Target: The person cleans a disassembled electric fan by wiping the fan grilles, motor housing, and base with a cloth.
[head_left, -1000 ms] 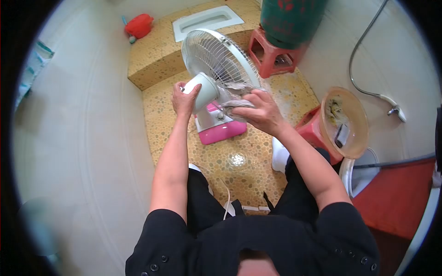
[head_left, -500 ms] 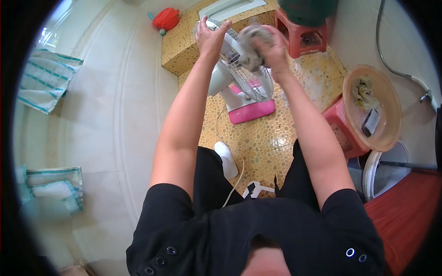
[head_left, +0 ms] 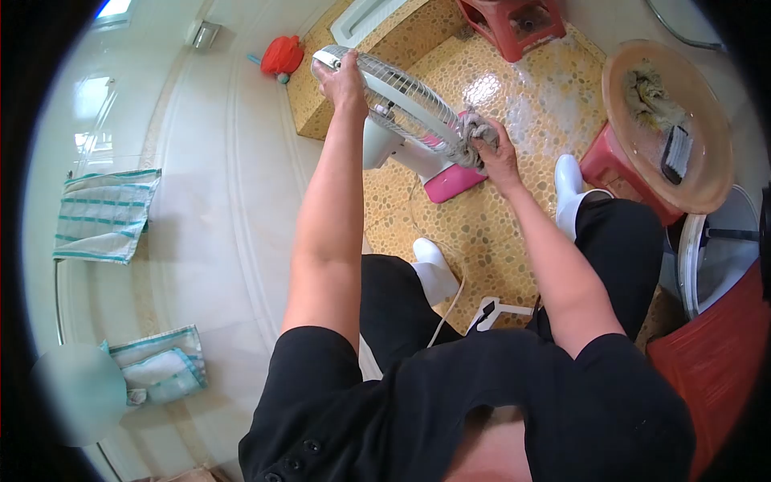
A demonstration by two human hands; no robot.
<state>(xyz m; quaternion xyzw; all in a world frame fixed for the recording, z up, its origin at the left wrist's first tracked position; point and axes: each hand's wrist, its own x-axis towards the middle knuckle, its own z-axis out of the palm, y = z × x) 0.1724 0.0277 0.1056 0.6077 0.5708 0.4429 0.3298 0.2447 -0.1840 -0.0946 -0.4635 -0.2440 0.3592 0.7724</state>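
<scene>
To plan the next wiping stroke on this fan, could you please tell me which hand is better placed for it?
Probably the right hand: it holds the grey cloth at the rim of the fan guard, while the left hand grips the guard's opposite side.

The view is bright — glare spots the pebbled floor (head_left: 498,249), and curved edges darken.

Fan (head_left: 411,107) white, its base (head_left: 454,183) bright pink; cloth (head_left: 470,145) grey. Floor (head_left: 491,218) yellow-tan, patterned like pebbles. Upper hanging towel (head_left: 107,215) white with teal stripes; basin (head_left: 707,161) dull orange-tan.
</scene>
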